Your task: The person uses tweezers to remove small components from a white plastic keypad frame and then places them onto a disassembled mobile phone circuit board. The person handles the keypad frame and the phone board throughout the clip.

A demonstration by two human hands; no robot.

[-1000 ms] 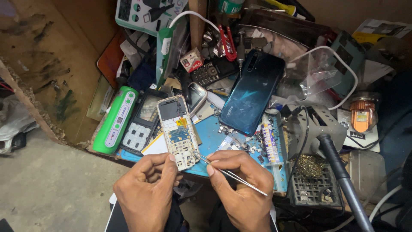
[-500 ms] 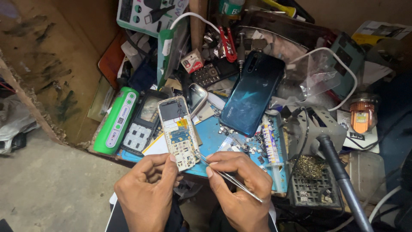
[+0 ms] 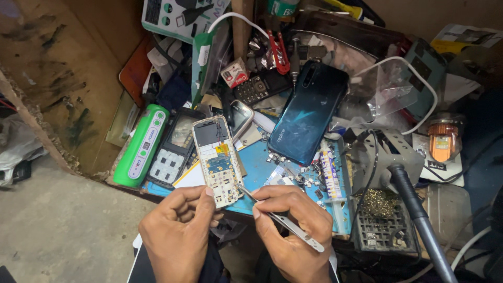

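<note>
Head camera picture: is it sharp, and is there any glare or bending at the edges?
Head view: sharp mid-frame on the opened keypad phone and tweezers; soft sheen on the dark blue phone back; right side falls into shadow; wide lens bows the edges.

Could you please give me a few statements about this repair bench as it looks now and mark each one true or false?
1. The right hand holds metal tweezers with the tips at the lower edge of the opened keypad phone. True.
2. The left hand rests on the dark blue smartphone. False: it holds the bottom of the opened keypad phone; the smartphone lies untouched, back side up, further along the bench.
3. A green oblong device lies to the left of the opened phone. True.
4. The opened keypad phone has its front cover and keys fitted. False: its circuit board is bare.
</note>
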